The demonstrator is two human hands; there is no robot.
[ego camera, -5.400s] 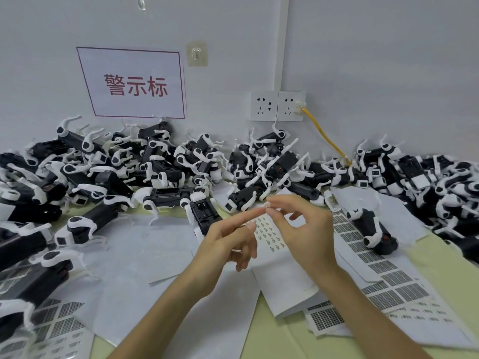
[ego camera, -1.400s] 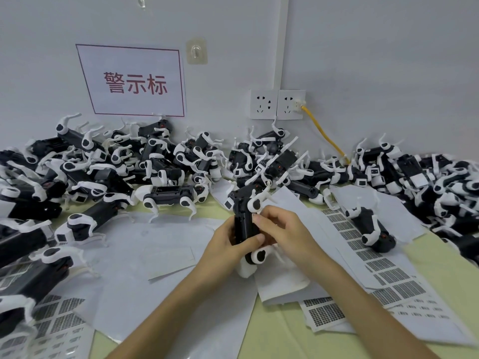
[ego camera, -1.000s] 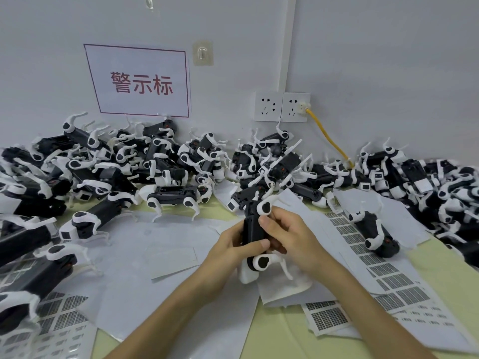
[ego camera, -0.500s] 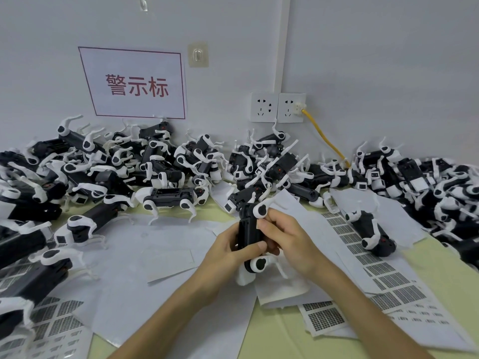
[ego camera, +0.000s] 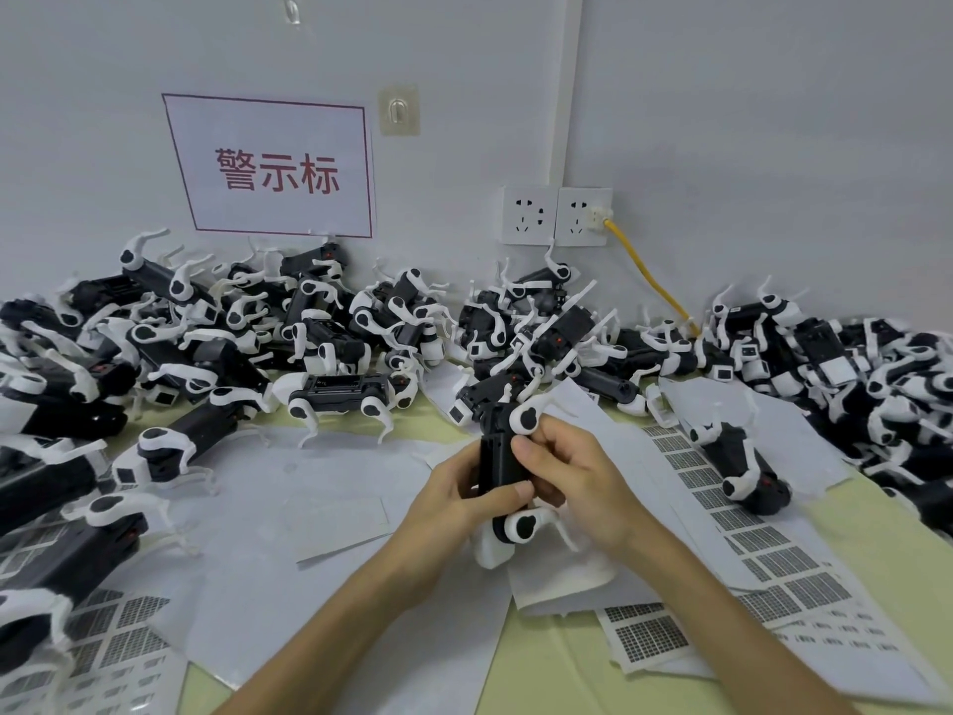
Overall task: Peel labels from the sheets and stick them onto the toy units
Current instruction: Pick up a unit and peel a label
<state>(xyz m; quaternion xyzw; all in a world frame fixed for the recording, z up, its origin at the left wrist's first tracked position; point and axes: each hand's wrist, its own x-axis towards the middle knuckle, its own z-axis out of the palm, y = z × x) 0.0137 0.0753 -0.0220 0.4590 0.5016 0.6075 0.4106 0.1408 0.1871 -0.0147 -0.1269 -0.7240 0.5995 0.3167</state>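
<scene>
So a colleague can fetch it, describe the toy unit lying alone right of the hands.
Start at the wall sockets with the yellow cable and look down past the heap of toy units to the label sheets. One black-and-white toy unit lies there by itself on the printed sheets, outside the heap, nobody holding it.

The toy unit (ego camera: 497, 467) is off the paper (ego camera: 289, 482) now & upright btwn my hands. L hand (ego camera: 454, 500) grips its black body, R hand (ego camera: 572, 482) thumb presses on it; 5 s ago both fingertips just pinched a label above the sheets (ego camera: 686, 456).
</scene>
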